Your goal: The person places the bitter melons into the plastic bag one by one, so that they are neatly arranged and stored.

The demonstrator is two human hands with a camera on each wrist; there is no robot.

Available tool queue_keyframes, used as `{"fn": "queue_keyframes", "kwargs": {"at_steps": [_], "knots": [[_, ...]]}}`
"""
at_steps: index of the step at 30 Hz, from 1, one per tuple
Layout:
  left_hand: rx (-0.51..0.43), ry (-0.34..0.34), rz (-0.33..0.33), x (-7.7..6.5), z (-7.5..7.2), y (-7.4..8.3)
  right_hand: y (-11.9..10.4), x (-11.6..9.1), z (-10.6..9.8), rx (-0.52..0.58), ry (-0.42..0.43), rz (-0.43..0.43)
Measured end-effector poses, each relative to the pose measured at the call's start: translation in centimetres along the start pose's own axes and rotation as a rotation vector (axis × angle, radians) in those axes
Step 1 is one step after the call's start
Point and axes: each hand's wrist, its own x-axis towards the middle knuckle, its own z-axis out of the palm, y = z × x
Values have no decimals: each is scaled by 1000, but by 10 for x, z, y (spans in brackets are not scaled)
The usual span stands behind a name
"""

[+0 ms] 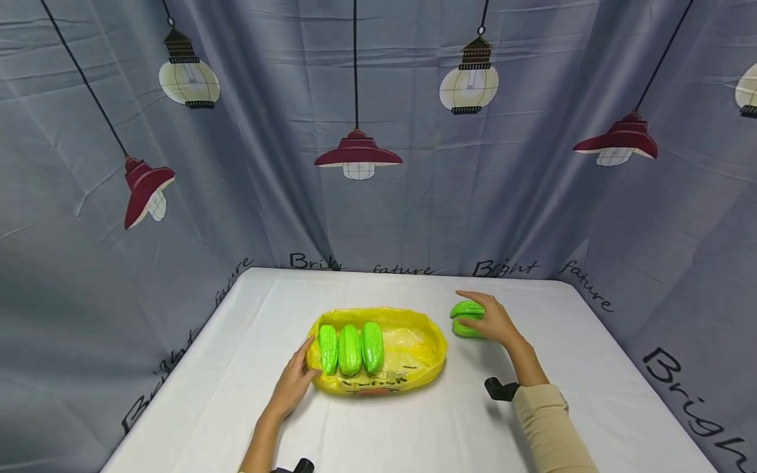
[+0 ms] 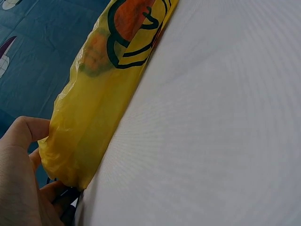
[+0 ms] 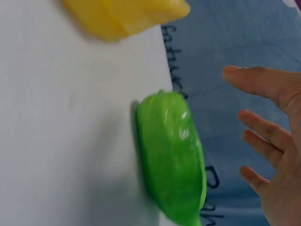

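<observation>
In the head view a yellow plastic bag point(image 1: 414, 341), spread wide like a shallow basin, holds three green ridged gourds point(image 1: 349, 351) side by side at its left. My left hand point(image 1: 294, 378) holds the bag's left end; in the left wrist view its bent finger and thumb bracket the yellow plastic point(image 2: 89, 136). Over at the right, my right hand point(image 1: 493, 320) hovers with fingers spread above two more green gourds point(image 1: 467, 327), partly covering them. The right wrist view shows a gap between those fingers and a glossy green gourd point(image 3: 171, 155) on the table.
A white cloth point(image 1: 378, 433) covers the table. Behind and beside it hangs a grey-blue curtain point(image 1: 402, 217) printed with lamps and lettering. Black wrist mounts point(image 1: 501, 389) stick out from the forearms.
</observation>
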Motion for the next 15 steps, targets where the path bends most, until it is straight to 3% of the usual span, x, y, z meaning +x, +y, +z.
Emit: {"fn": "queue_keyframes", "kwargs": {"at_steps": [8, 15], "knots": [[-40, -14, 38, -1, 1, 1, 27, -8, -6, -47, -43, -8], [2, -3, 33, -1, 0, -1, 40, -15, 1, -75, -76, -40]]}}
